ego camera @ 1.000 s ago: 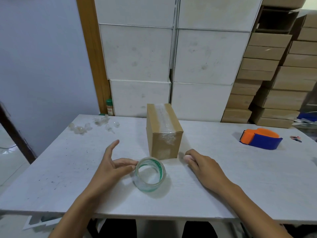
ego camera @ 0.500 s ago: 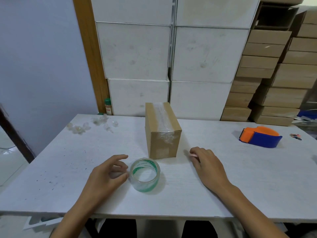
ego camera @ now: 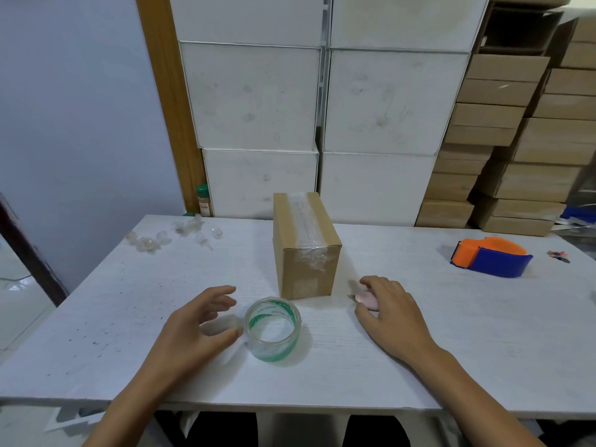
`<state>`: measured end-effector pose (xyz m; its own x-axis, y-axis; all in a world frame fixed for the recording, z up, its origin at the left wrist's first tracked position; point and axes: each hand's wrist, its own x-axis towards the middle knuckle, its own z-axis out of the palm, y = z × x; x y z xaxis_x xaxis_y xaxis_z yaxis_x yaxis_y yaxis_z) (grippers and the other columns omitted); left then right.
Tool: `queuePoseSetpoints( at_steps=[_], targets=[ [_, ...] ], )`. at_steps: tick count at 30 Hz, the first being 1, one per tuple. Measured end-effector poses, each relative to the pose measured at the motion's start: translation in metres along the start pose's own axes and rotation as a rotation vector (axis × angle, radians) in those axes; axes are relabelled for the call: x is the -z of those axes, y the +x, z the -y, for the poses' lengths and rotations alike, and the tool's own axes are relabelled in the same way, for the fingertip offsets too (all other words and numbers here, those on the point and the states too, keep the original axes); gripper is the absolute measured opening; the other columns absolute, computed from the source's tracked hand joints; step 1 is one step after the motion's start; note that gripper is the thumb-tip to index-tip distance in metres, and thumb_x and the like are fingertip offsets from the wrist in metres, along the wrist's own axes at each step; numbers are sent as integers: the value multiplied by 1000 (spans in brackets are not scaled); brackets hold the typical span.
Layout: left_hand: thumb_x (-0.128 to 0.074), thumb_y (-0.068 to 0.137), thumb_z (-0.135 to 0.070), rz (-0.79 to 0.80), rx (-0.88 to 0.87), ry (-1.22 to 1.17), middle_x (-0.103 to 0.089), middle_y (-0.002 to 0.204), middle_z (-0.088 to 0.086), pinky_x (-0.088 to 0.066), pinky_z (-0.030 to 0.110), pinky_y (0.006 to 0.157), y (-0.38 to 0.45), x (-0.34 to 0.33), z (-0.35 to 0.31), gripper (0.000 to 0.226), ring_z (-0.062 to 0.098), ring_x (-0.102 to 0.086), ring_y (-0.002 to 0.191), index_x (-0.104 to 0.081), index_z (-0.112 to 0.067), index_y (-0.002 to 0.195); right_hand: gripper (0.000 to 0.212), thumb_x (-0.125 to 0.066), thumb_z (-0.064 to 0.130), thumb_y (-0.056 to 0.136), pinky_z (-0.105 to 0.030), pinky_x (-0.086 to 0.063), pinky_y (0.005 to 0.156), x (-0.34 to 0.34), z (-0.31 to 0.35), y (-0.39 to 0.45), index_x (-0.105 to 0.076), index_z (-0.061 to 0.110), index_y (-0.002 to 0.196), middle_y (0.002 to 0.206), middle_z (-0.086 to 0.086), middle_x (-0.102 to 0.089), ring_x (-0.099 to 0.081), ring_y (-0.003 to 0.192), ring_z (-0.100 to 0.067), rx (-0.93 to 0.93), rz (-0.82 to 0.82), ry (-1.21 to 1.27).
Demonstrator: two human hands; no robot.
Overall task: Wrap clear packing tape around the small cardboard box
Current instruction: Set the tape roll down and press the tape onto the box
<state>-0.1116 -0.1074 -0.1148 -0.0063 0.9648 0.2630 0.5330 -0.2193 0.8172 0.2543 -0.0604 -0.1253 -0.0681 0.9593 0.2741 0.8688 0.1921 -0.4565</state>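
Two bare hands rested over the white counter point(ego camera: 96, 301), one on each side of a roll of clear tape point(ego camera: 273, 329). The left hand point(ego camera: 196, 327) sat just left of the roll, its fingers curled loosely and spread apart, the thumb tip near or touching the roll's side, holding nothing. The right hand point(ego camera: 392, 312) lay palm down to the right of the roll, fingers bent over a small pale pink object point(ego camera: 366, 298) that peeked out at the fingertips; whether it gripped that object or merely covered it could not be told. The roll lay flat on the counter with its open core facing up and green print showing inside. Just behind it stood the small cardboard box point(ego camera: 304, 245), upright near the middle of the counter, with a strip of clear tape already running over its top and crumpled partway down the front face. An orange and blue tape dispenser point(ego camera: 491, 256) sat well apart at the right. Some crumpled bits of clear tape point(ego camera: 171, 233) lay scattered at the far left corner. White cartons point(ego camera: 258, 98) and brown cardboard boxes point(ego camera: 516, 156) were stacked behind the counter.
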Motion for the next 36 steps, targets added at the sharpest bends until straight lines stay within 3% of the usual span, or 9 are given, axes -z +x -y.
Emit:
queuePoseSetpoints(
  at_steps=[6,9,11,13,16,19,25,31,36],
  targets=[
    [-95,80,-32,80,-98,-41,-68,132,-36,-49,20,107,12,25,-32,70,-10,-62,128,-63,-52,139,52,-62,32,99,-36,-46,107,22,22,3,-51,29,150,147,13,-56,-50,136,-13,-15,-40,101],
    [-89,83,-39,56,-193,73,-61,129,-49,-39,6,103,29,23,-62,58,-29,-50,125,-65,-51,134,54,-63,28,100,-25,-37,104,34,41,14,-49,29,152,147,20,-52,-42,140,-5,63,-85,171],
    [-87,85,-37,38,-254,118,-61,127,-44,-36,-3,99,42,12,-82,52,-32,-48,121,-67,-49,131,54,-64,31,101,-16,-33,104,39,56,23,-48,31,152,144,25,-49,-41,137,1,136,-84,220],
    [-86,88,-34,11,-315,122,-69,131,-29,-39,4,105,57,-5,-95,47,-17,-57,124,-72,-40,132,55,-66,34,100,-8,-29,108,41,68,31,-49,34,152,147,26,-48,-43,137,3,229,-65,240],
    [-86,89,-34,-5,-379,194,-73,138,-14,-47,27,114,77,-33,-103,48,6,-62,131,-74,-33,135,61,-70,39,98,-19,-33,117,36,74,43,-48,34,155,157,20,-49,-43,145,-1,320,-30,206],
    [-86,88,-35,1,-395,276,-71,144,-12,-48,35,117,91,-52,-99,50,10,-60,137,-74,-31,136,58,-74,38,99,-25,-40,118,29,69,51,-54,30,152,157,15,-53,-46,146,-4,343,-38,185],
    [-87,88,-25,-14,-422,331,-76,137,-7,-51,35,114,101,-59,-88,43,16,-64,134,-79,-25,130,47,-78,24,97,1,-28,109,21,55,63,-69,28,142,151,18,-57,-49,140,4,348,-104,180],
    [-92,83,-22,-31,-402,287,-83,123,-4,-57,40,104,108,-61,-85,38,21,-71,121,-84,-23,120,39,-86,14,90,-4,-39,106,22,56,67,-80,22,127,132,22,-64,-64,127,-7,375,-175,248],
    [-90,86,-27,-19,-414,268,-79,131,-7,-53,34,109,107,-57,-83,42,14,-68,127,-81,-25,127,37,-84,20,92,-18,-46,108,21,61,62,-79,24,128,139,8,-73,-65,130,-8,343,-199,227]
  ],
)
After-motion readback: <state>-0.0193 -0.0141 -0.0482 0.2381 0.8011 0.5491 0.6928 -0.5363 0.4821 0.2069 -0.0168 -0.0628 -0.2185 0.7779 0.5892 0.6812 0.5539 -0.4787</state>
